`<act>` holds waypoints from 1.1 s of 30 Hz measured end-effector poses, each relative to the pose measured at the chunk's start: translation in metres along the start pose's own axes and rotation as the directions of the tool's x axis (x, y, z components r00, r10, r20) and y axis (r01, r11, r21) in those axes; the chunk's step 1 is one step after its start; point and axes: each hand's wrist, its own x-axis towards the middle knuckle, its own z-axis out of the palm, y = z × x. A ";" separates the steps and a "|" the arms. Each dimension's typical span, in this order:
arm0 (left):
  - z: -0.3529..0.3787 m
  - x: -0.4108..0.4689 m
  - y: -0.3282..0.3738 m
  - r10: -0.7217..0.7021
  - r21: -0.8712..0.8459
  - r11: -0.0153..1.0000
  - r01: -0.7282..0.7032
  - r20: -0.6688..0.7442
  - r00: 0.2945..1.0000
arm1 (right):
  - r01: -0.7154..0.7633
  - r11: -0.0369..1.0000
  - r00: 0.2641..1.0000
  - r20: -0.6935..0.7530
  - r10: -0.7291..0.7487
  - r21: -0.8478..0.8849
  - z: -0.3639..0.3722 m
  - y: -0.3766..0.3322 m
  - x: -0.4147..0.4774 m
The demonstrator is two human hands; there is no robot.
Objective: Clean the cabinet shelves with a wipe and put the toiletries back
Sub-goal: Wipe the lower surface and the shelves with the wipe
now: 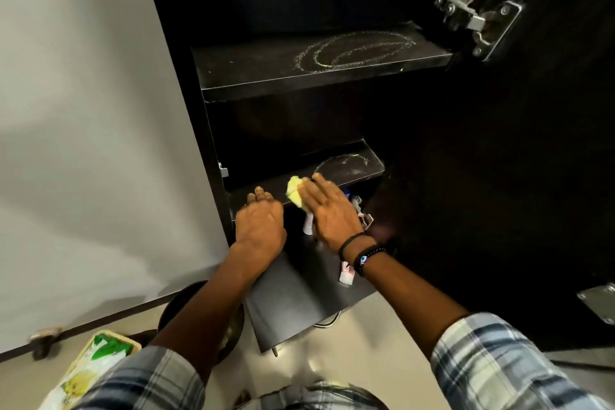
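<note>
Wipe (294, 195) at front edge of lower shelf (352, 171).

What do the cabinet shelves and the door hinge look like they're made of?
The shelves look like board with a matte black laminate, judging by flat panels, crisp edges and powdery rings sitting on top. The hinge looks like bright metal, probably steel: silvery sheen and screw heads.

Grey wall (83, 110) on the left, dark skirting strip (100, 319) along its base. Pale floor (299, 366) below. Round dark bin (179, 306) stands on the floor by the wall. Green-and-yellow plastic packet (90, 366) bottom left. Small metal doorstop (45, 339) at the skirting. Steel hinge (472, 17) top right, second hinge plate (599, 303) lower right.
</note>
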 end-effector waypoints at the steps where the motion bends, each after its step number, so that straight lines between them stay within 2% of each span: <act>1: -0.001 0.000 -0.001 0.001 -0.006 1.000 -0.001 0.014 1.000 | -0.039 0.999 0.999 -0.004 0.039 -0.016 -0.004 0.011 0.003; 6: -0.003 0.003 -0.002 -0.009 0.009 1.000 0.009 0.029 1.000 | -0.262 0.964 0.964 0.027 0.263 -0.047 -0.018 0.088 0.035; 9: -0.004 0.004 0.000 -0.041 0.001 0.999 0.041 0.055 0.998 | -0.289 0.957 0.956 0.058 0.288 -0.006 -0.021 0.109 0.052; 11: -0.008 0.005 0.001 -0.075 -0.009 0.997 0.076 0.062 0.995 | -0.319 0.944 0.948 0.040 0.317 0.088 -0.020 0.095 0.055; 13: -0.010 0.008 0.003 -0.103 -0.021 0.994 0.104 0.045 0.994 | -0.261 0.946 0.963 -0.014 0.268 0.190 -0.018 0.063 0.049; 16: -0.013 0.007 0.004 -0.116 -0.088 0.989 0.117 0.015 0.993 | -0.051 0.968 0.997 -0.040 0.063 0.245 -0.010 0.006 0.034; 18: -0.015 0.007 0.002 -0.114 -0.129 0.986 0.109 -0.030 0.993 | 0.071 0.983 0.996 -0.066 -0.061 0.172 -0.003 -0.014 0.028; 21: -0.022 0.012 0.000 -0.138 -0.156 0.979 0.130 -0.039 0.990 | 0.112 0.984 0.989 -0.116 -0.096 0.139 -0.005 -0.008 0.030; 23: -0.028 0.019 -0.001 -0.157 -0.179 0.971 0.158 0.019 0.987 | 0.073 0.991 0.989 -0.138 -0.057 0.114 -0.009 0.015 0.036; 24: -0.031 0.024 -0.001 -0.161 -0.187 0.968 0.168 0.054 0.986 | 0.025 0.994 0.994 -0.105 -0.014 0.107 -0.010 0.030 0.041; 26: -0.032 0.030 -0.004 -0.154 -0.182 0.968 0.171 0.102 0.983 | -0.116 0.988 0.992 -0.033 0.120 0.104 -0.016 0.065 0.051; 29: -0.025 0.034 -0.010 -0.143 -0.156 0.975 0.160 0.116 0.983 | -0.318 0.945 0.948 0.029 0.317 0.078 -0.020 0.113 0.060; 33: -0.021 0.035 -0.011 -0.138 -0.157 0.976 0.153 0.103 0.985 | -0.352 0.928 0.932 -0.041 0.359 0.119 -0.014 0.117 0.062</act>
